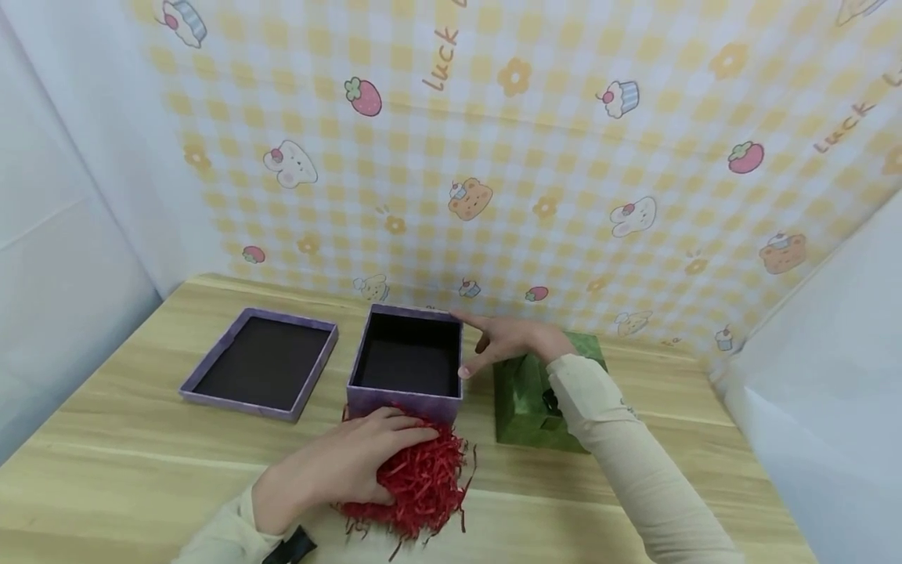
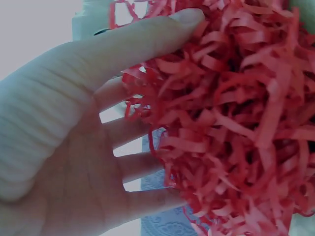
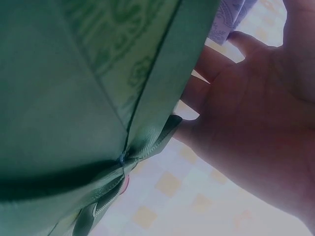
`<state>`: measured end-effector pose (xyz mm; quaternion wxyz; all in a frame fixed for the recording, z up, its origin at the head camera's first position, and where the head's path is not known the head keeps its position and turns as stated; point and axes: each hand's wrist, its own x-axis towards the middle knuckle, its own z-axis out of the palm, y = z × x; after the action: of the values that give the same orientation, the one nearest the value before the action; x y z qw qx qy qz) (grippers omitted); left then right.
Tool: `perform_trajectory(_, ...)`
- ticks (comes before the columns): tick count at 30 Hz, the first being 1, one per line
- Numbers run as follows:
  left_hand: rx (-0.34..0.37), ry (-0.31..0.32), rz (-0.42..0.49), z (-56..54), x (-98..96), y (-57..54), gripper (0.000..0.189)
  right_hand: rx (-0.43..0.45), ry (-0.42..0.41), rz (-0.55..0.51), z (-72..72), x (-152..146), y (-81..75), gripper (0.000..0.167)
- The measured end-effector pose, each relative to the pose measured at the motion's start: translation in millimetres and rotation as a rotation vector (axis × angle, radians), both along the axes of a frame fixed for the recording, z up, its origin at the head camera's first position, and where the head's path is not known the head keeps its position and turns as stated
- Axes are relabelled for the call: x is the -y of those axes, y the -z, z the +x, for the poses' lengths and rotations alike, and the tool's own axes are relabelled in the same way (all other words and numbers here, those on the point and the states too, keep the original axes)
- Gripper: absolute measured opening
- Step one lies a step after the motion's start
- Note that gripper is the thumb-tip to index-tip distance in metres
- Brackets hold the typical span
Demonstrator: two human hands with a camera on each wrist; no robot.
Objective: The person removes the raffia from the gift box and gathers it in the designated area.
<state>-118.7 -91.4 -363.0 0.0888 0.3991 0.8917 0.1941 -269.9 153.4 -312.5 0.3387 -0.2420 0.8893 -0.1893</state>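
Note:
Clumped on the table just in front of an uncovered purple box (image 1: 405, 403) is red shredded paper (image 1: 426, 482). My left hand (image 1: 352, 462) grips the clump from the left; in the left wrist view its thumb lies over the shreds (image 2: 236, 123) and the other fingers reach behind them. The box has a black interior with nothing in it. My right hand (image 1: 510, 341) has its fingers spread at the box's right side, thumb at the right wall and index finger at the far right corner. In the right wrist view that hand (image 3: 251, 113) holds nothing.
A purple lid (image 1: 261, 364) lies with its black inside up, left of the box. Under the right forearm stands a green box (image 1: 521, 392) with a green ribbon bow (image 3: 142, 157). A patterned yellow-checked cloth (image 1: 423, 157) backs the wooden table (image 1: 141, 462).

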Motion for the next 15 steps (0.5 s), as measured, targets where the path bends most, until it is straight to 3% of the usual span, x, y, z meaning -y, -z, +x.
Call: perform_trajectory(15,-0.002,-0.014,0.029,9.4,4.3,-15.1,0.075,0.030,0.029,-0.032,2.2,-1.2,0.0,0.101)
